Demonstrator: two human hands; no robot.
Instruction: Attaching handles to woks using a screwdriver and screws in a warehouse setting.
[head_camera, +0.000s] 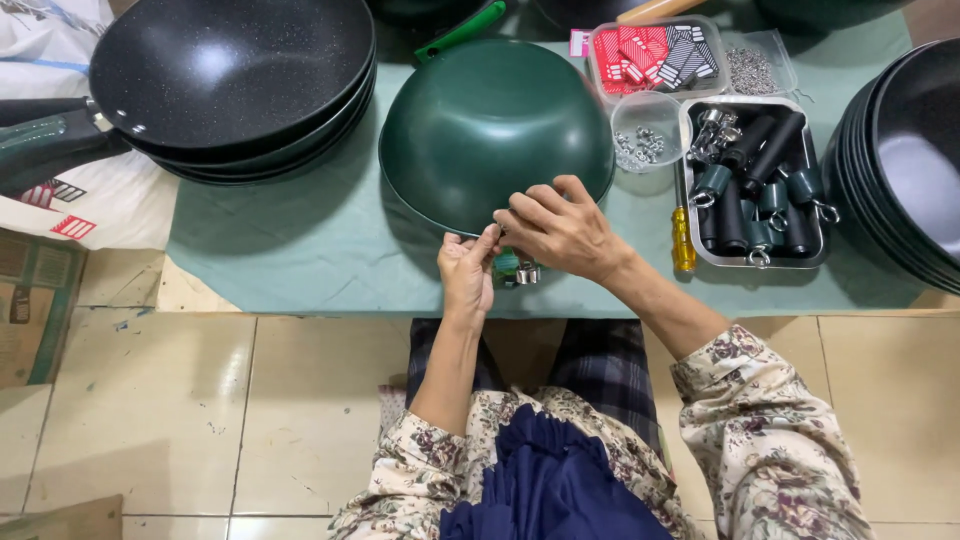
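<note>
A dark green, round metal wok (490, 125) lies upside down on the pale green table cloth (300, 250), its domed underside facing up and its near rim at the table edge closest to the person. At that near rim sits a small green fitting with a silvery metal ring (518, 270), just below the wok's edge; it is partly hidden by fingers, so its exact shape cannot be told.

The left hand (467, 272) comes up from below the wok's near rim, fingers pressed together and pinching at the fitting with thumb and forefinger tips. The right hand (562, 230) lies on the rim just right of the fitting, fingers curled and bunched, tips touching the wok's edge above the fitting. Both hands meet at this one spot; the fitting lies directly between their fingertips, the left hand slightly lower.

Right of the wok stands a rectangular metal tray of black and green handles with metal rings (760, 180), with a yellow-handled screwdriver (683, 240) along its left side. Between tray and wok is a clear round cup of small silver fasteners (645, 135). Left of the wok rests a stack of black speckled pans (230, 80).
</note>
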